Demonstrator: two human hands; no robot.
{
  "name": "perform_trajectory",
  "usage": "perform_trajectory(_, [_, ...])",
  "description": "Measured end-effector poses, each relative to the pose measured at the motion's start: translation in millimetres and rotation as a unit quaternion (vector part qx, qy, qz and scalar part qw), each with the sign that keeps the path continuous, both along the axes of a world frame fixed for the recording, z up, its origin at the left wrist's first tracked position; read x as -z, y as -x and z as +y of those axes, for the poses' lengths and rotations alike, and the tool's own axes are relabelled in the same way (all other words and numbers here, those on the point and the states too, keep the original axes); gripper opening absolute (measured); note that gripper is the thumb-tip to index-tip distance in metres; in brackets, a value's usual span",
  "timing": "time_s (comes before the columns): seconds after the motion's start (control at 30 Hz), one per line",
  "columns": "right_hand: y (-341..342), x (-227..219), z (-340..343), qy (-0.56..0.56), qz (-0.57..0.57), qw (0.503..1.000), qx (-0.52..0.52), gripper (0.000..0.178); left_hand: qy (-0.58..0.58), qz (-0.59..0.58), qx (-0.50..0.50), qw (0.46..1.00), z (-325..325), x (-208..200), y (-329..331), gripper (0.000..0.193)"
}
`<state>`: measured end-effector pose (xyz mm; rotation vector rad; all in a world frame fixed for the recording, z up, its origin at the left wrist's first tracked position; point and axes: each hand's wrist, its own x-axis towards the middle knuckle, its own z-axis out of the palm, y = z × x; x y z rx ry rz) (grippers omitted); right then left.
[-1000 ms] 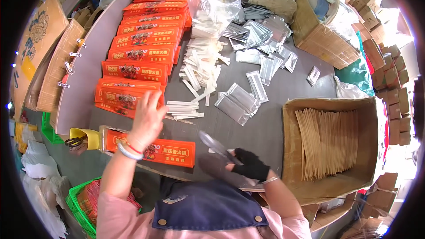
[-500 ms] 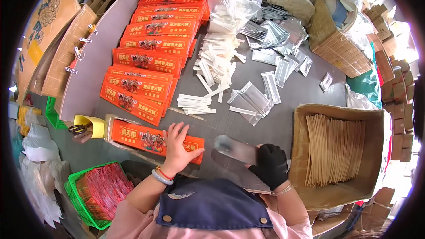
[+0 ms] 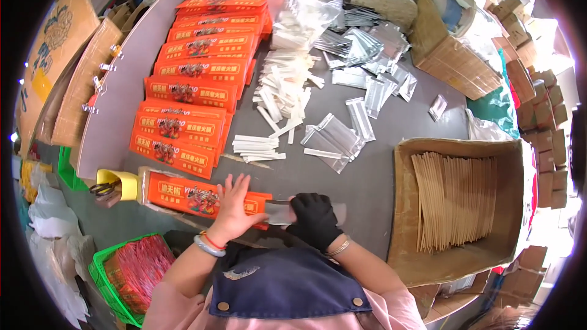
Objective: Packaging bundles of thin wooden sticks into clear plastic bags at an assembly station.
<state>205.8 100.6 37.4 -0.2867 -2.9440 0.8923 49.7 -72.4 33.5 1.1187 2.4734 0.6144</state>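
Note:
My left hand is bare and lies flat with spread fingers on a long red printed packet. In a fingerless black glove, my right hand grips a flat, translucent greyish strip. The strip's left end meets the right end of the red packet; whether it reaches inside I cannot tell. Its other end shows past my right knuckles. The packet's left end rests against a yellow holder with black-handled scissors.
Overlapping red packets cover the table's left side. Beside them lie small white paper sleeves and clear plastic packets. A cardboard box at right holds wooden chopsticks. A green basket stands lower left.
My right hand has moved left with the translucent strip, from bare tabletop to the red packet's right end. My left hand stays spread on the packet. The whole view has shifted slightly.

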Motion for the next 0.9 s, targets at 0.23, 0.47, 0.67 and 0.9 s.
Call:
perform_trajectory(0.23, [-132.7,18.6,107.9,-0.166,0.030,0.900,0.403,0.040,-0.150,0.046,0.216,0.964,124.0,-0.1,26.2,0.062])
perform_trajectory(0.47, [-201.1,6.9,139.8,-0.173,-0.195,0.782,0.566,0.031,-0.058,0.102,0.203,0.972,181.0,36.9,36.5,0.040])
perform_trajectory(0.67, [-200.0,21.0,140.4,-0.232,-0.249,0.766,0.546,0.014,-0.028,0.066,0.190,0.979,191.7,25.5,41.4,0.037])
perform_trajectory(0.9, [-196.0,22.9,142.9,-0.281,-0.298,0.740,0.533,0.018,-0.072,-0.228,0.110,0.965,146.7,-7.9,28.7,0.027])
